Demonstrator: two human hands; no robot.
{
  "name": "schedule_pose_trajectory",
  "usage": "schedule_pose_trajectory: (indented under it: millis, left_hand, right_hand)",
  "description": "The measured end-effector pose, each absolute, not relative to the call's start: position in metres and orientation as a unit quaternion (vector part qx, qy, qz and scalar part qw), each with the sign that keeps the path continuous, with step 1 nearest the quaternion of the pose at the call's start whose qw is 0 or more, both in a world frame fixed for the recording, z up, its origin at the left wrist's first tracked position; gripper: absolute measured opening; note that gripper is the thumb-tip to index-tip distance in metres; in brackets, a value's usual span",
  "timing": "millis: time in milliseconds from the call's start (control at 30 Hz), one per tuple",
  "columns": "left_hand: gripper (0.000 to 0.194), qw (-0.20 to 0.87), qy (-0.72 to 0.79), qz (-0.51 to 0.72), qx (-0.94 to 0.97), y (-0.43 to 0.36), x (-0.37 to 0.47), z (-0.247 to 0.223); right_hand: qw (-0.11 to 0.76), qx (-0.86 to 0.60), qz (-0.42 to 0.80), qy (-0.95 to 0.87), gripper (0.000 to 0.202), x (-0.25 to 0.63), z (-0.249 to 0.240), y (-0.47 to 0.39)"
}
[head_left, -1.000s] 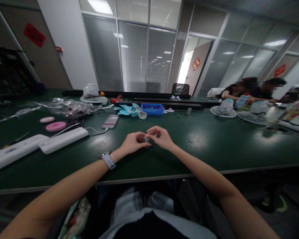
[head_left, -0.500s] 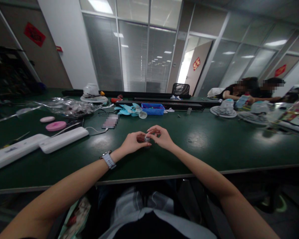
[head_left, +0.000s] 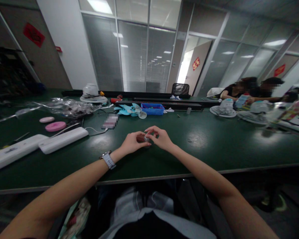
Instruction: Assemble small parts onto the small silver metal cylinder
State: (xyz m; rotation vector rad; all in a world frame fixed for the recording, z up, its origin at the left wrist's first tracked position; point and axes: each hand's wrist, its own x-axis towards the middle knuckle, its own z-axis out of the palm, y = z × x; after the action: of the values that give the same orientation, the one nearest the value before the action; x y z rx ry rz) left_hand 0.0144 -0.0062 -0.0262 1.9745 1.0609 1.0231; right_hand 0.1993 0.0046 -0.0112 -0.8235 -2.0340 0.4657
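Near the middle of the green table, a small silvery round part (head_left: 147, 139) sits between my two hands; its exact kind is too small to make out. My left hand (head_left: 134, 142) curls round it from the left, thumb in front and fingers behind. From the right, my right hand (head_left: 159, 136) pinches at the part's top with thumb and index finger. The fingers hide much of the part, which seems to rest on or just above the tabletop.
White power strips (head_left: 64, 139) and a pink disc (head_left: 55, 126) lie to the left. A phone (head_left: 110, 121) is plugged in by a cable. Behind are blue fan blades (head_left: 129, 110), a blue bin (head_left: 152, 109) and a small grey cylinder (head_left: 188, 110). Fan parts (head_left: 224, 109) and two people are at right.
Both hands stay in the same place around the small part. The right fingers have shifted very slightly at its top.
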Motion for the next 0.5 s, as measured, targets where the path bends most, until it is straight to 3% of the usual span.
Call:
schedule_pose_trajectory:
  millis: [500]
  left_hand:
    - [0.047,0.326,0.399,0.393,0.762,-0.0074,0.0143,-0.0248]
  right_hand:
    - [0.412,-0.340,0.076,-0.842,0.011,0.1998,-0.0092,0.0003]
